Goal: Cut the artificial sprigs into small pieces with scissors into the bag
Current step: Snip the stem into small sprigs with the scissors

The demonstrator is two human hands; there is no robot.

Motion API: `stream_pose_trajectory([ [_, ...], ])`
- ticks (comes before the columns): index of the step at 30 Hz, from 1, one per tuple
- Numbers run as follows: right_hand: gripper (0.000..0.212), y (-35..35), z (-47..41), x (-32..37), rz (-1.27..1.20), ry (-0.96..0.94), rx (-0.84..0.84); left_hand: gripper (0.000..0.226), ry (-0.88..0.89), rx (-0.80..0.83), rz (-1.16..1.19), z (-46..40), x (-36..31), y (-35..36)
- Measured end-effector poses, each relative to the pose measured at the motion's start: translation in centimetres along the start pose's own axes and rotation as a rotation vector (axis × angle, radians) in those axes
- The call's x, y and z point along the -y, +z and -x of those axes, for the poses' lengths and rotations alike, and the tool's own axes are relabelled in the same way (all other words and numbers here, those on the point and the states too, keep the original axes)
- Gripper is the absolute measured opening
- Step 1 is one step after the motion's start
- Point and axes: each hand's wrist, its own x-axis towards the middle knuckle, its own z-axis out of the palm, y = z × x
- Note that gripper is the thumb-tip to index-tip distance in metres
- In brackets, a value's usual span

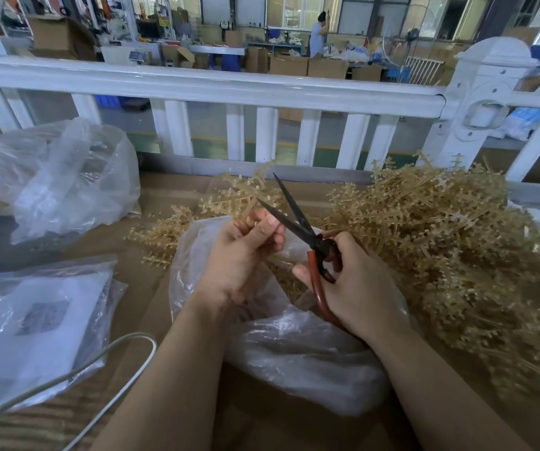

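The left hand (244,255) pinched a tan sprig (239,196) by its stem, fingers curled round it, above the open mouth of a clear bag (294,349) lying on the cardboard-covered table (164,196). The right hand (356,284) gripped the red handles of the scissors (298,222), blades parted and pointing up beside the sprig. A large heap of sprigs (451,242) lay to the right, touching the bag. Two other plastic bags (54,180) sat at left.

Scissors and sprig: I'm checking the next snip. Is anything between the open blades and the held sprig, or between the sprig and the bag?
Nothing visible. The scissors gape beside the sprig pinched by the left hand, over the bag.
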Motion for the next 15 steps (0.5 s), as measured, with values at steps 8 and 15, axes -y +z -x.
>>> stream_pose_trajectory([
  [8,0.057,0.16,0.03,-0.03,0.099,-0.022,-0.017,0.006,0.001,0.017,0.008,0.14,0.15,0.03],
  [15,0.067,0.33,0.16,-0.27,0.059,-0.019,-0.034,0.010,-0.034,0.099,-0.013,0.00,0.38,-0.50],
])
